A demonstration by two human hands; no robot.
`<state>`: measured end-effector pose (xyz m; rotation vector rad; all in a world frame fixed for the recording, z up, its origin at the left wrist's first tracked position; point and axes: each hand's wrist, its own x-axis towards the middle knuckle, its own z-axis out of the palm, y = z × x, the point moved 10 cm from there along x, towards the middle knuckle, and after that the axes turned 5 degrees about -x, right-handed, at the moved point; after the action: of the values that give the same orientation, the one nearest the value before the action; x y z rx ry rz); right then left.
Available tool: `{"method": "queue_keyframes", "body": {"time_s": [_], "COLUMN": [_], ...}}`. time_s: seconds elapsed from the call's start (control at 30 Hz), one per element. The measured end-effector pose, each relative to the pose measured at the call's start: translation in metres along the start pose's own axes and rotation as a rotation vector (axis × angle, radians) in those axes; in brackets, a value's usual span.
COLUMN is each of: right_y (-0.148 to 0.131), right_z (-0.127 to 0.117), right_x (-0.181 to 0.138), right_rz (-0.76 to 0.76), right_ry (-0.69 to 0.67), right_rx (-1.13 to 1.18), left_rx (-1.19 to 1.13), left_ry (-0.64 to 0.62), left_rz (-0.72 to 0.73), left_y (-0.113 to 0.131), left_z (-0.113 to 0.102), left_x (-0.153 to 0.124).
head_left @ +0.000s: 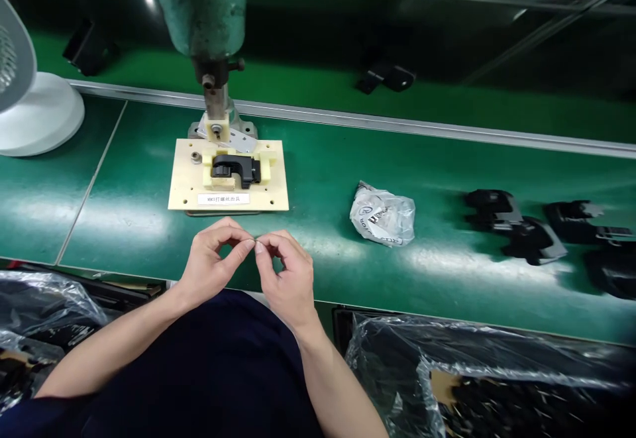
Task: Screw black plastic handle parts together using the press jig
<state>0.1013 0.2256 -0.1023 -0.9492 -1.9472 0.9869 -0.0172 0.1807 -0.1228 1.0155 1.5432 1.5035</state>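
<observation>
Thumb and forefinger of my left hand (pixel 218 259) are pinched together, their tips meeting those of my right hand (pixel 287 271), which pinches the same way. Whatever lies between the fingertips is too small to make out. Just beyond my hands, a black plastic part (pixel 238 167) rests in the yellowish holder of a cream fixture plate (pixel 275 196), which has a printed label (pixel 223 199) on its front. Above it hangs a green press head (pixel 203 7) with a metal ram (pixel 216 101). A crumpled clear plastic bag (pixel 382 216) lies on the bench to the right of my hands.
Several black parts (pixel 534 239) lie on the green bench (pixel 318 160) at the right. A white lamp base (pixel 44 113) stands at the left. Below the bench edge, a plastic-lined bin (pixel 477 338) holds many black pieces; another lined bin (pixel 44 299) is at lower left.
</observation>
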Motion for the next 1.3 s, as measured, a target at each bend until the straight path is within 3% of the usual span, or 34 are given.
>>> {"method": "queue_keyframes", "body": {"time_s": [0.17,0.27,0.4,0.47,0.67,1.3], "right_y": [-0.007,-0.021,-0.023,-0.020,-0.016,-0.009], "right_z": [0.012,0.022,0.032,0.042,0.064,0.070], "right_x": [0.015,0.037,0.078,0.094,0.111,0.109], "right_rz": [-0.042,-0.156,-0.240,-0.250,-0.245,-0.196], "right_ry": [-0.072,-0.070,0.168,0.256,0.314,0.390], "right_rx": [0.039,-0.005,-0.046,-0.042,-0.101,-0.206], "left_rx": [-0.017,0.108,0.236,0.228,0.229,0.369], "left_ry": [0.007,0.012,0.250,0.297,0.170,0.087], "left_rz": [0.013,0.138,0.384,0.470,0.567,0.593], "left_y": [0.007,0.024,0.046,0.047,0.037,0.041], "left_z": [-0.014,-0.031,-0.078,-0.091,-0.080,-0.070], "left_x": [0.006,0.022,0.058,0.077,0.108,0.124]}}
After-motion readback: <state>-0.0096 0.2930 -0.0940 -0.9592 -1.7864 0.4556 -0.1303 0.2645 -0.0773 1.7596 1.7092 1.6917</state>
